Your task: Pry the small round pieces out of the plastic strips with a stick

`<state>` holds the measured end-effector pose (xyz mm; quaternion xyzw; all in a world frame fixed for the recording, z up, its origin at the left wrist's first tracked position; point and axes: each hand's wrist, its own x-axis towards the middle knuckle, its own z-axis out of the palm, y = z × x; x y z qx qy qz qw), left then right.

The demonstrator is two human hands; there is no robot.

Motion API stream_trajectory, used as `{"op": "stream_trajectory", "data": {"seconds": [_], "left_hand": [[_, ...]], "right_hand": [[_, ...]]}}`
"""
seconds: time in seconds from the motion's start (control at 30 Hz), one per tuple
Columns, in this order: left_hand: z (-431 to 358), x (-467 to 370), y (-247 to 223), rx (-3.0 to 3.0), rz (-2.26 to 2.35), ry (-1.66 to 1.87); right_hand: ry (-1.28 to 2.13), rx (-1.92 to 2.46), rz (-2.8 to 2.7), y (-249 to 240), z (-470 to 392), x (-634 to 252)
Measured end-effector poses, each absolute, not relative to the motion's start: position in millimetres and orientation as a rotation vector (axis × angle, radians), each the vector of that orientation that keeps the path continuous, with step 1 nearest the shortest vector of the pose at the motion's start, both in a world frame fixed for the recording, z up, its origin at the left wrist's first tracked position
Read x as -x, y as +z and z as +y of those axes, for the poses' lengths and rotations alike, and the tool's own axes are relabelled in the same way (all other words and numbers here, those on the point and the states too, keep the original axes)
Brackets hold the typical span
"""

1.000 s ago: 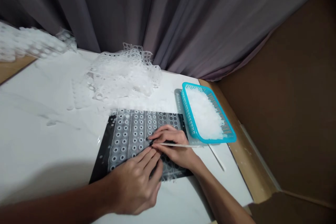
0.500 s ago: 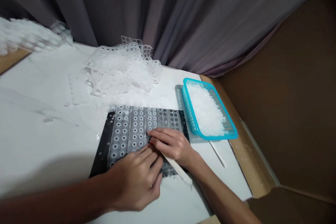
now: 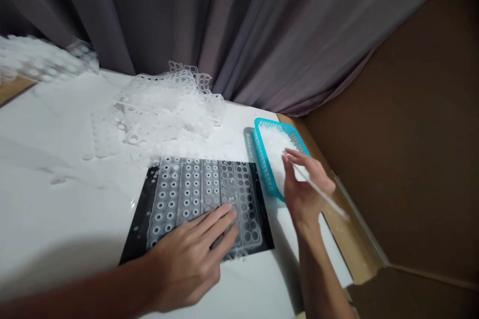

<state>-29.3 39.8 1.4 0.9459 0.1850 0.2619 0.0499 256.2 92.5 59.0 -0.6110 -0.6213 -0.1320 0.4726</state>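
My left hand (image 3: pixel 196 254) lies with its fingers stretched over a clear sheet (image 3: pixel 247 190) of round holes in rows. Small white rings sit in many holes on the sheet's left and middle; the right-hand rows show plain circles. Under the sheet is a black mat (image 3: pixel 134 241). A dark sliver shows between my left fingers, too unclear to name. My right hand (image 3: pixel 309 187) is above a turquoise basket (image 3: pixel 266 172), thumb and fingers pinched around a slim white stick (image 3: pixel 327 200). Small white pieces (image 3: pixel 275 147) fill the basket; single pieces cannot be made out.
A heap of clear perforated sheets (image 3: pixel 164 104) lies behind the mat on the white table (image 3: pixel 56 219). More white sheets (image 3: pixel 41 57) are piled at the far left. A grey curtain (image 3: pixel 168 15) hangs behind, and a brown cardboard wall (image 3: pixel 404 134) stands at the right.
My right hand has left the sheet and moved right, over the basket, carrying the white stick. My left hand has flattened out and stays on the sheet. The view has shifted slightly.
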Motion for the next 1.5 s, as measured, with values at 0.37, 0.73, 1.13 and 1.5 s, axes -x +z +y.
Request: {"op": "stream_trajectory", "data": {"seconds": [0.37, 0.73, 1.13, 1.5], "left_hand": [[37.1, 27.3, -14.5, -2.964, 0.73, 0.636], [36.0, 26.5, -14.3, -3.042, 0.741, 0.687], [37.1, 23.8, -12.8, -2.993, 0.76, 0.706], [34.6, 24.0, -12.1, -2.924, 0.759, 0.68]], "right_hand": [[0.541, 1.251, -1.911, 51.0, 77.6, -224.3], [0.755, 1.016, -2.084, 2.3, 85.4, -212.5], [0.648, 0.918, -2.261, 1.7, 90.3, -220.2], [0.272, 0.933, -2.288, -16.8, 89.5, -212.3]]}}
